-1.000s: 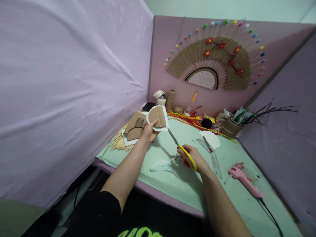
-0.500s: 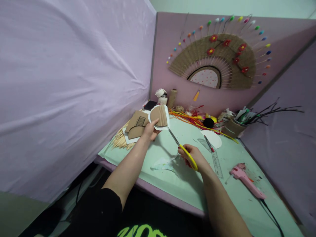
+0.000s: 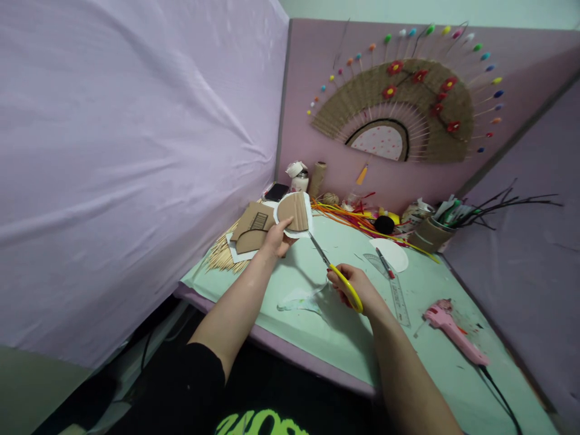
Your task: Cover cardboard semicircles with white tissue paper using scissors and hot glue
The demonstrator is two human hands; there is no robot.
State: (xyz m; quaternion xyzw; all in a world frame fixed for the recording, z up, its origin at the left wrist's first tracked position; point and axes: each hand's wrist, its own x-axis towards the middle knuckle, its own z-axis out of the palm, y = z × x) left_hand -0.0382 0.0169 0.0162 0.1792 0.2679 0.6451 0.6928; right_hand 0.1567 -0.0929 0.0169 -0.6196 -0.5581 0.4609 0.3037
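Observation:
My left hand [image 3: 280,239] grips a half-round cardboard piece [image 3: 296,211] with a white border around it, thumb on top of the cardboard. Yellow-handled scissors [image 3: 338,273] are in my right hand [image 3: 353,284]; their blade tips meet the lower right corner of the white border. Below, on the green tabletop [image 3: 326,356], lies a thin pale offcut [image 3: 301,304]. Brown cardboard pieces [image 3: 249,240] rest left of my left hand, on top of wooden sticks [image 3: 220,255].
A pink glue gun [image 3: 455,335] with its cord lies at the right. Nearer the middle are a white paper shape [image 3: 396,255], a marker [image 3: 385,264] and a clear ruler [image 3: 399,302]. Coloured strips [image 3: 344,215], jars and a can of twigs [image 3: 429,234] line the back, below a decorated fan [image 3: 421,112].
The view has shifted very slightly. Both hands, the cardboard piece and the scissors hold nearly the same positions.

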